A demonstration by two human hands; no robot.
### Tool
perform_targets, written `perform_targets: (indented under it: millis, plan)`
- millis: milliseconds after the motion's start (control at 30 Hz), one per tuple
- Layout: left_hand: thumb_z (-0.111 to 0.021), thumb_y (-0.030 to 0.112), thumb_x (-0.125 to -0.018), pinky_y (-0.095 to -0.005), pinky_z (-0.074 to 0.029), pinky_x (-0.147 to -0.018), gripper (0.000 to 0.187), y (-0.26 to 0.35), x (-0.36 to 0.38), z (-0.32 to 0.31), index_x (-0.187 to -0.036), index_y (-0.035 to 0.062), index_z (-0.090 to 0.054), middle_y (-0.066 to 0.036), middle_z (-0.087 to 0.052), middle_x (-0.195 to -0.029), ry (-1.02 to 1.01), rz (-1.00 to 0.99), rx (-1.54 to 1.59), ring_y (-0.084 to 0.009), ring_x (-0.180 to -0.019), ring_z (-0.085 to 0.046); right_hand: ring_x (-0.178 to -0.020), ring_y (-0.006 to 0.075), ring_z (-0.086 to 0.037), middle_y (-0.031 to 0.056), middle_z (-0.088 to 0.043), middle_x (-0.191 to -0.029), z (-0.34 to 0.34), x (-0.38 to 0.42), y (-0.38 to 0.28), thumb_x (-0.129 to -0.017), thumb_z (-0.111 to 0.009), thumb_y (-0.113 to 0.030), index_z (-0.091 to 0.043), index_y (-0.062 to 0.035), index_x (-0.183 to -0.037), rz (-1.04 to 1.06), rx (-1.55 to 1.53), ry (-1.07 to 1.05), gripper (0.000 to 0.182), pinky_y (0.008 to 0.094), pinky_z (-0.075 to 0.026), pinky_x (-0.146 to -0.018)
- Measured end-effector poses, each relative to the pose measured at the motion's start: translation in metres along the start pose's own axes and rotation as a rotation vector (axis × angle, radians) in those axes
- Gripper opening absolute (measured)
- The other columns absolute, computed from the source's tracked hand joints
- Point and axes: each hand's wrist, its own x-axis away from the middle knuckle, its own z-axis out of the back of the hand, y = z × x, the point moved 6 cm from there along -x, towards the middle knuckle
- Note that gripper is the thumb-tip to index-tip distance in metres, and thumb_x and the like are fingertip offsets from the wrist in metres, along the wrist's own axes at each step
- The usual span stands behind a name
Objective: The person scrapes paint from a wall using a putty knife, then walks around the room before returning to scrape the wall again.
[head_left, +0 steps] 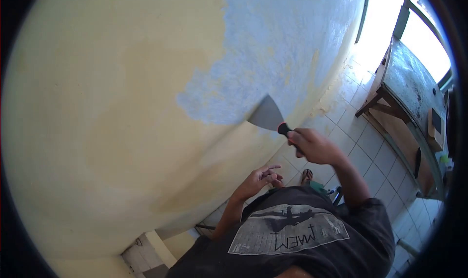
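Observation:
My right hand (pixel 316 145) is wrapped round the black and red handle of a scraper (pixel 267 115) with a wide, flat grey blade. The blade's edge is right at the wall (pixel 122 97), by the lower border of a bluish patch (pixel 253 58) where the cream-yellow coat is gone. Yellow flecks are scattered over that patch. Lower down, close to my body, my left hand (pixel 261 182) hangs open near the wall with its fingers loosely stretched and nothing in them.
At the right stands a worn table (pixel 414 73) with wooden legs and a small box (pixel 435 129) on it. Pale crumbs (pixel 325 100) lie on the tiled floor (pixel 343 141) along the wall's foot. A bright opening (pixel 382 15) is beyond. My sandalled foot (pixel 306 175) shows below.

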Motion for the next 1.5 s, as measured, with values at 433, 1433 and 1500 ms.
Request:
perform_targets:
  millis: [433,1433,1500]
  plan:
    - [-0.048,0.052,-0.09,-0.0379,-0.044,-0.093,0.081,0.012,0.019,0.057,-0.144,0.0014,-0.016,-0.022,-0.052,-0.125,0.12,-0.108,0.106,-0.0287,-0.108,-0.057,-0.054,0.008,-0.045,0.0,-0.047,-0.061,-0.09,-0.021,0.11,-0.099,-0.037,-0.043,-0.055,-0.0013,-0.089,-0.148,-0.257,-0.063,0.047,0.0258,-0.039,-0.051]
    - [-0.035,0.044,-0.096,-0.0517,-0.051,-0.07,0.052,0.07,0.038,0.059,-0.113,-0.0032,-0.05,-0.017,-0.064,-0.078,0.578,-0.53,0.269,-0.0295,-0.071,-0.063,-0.066,0.0328,-0.061,0.019,-0.061,-0.073,-0.101,0.005,0.005,-0.096,-0.046,-0.038,-0.044,0.0014,-0.128,0.314,-0.203,-0.305,0.051,0.0388,-0.047,-0.063]
    - [-0.035,0.043,-0.096,-0.0509,-0.051,-0.069,0.053,0.071,0.038,0.059,-0.115,-0.0043,-0.048,-0.017,-0.064,-0.078,0.574,-0.538,0.257,-0.029,-0.071,-0.063,-0.064,0.0322,-0.062,0.0187,-0.061,-0.071,-0.099,0.006,-0.002,-0.096,-0.046,-0.038,-0.046,0.001,-0.126,0.311,-0.224,-0.27,0.049,0.0385,-0.047,-0.062]
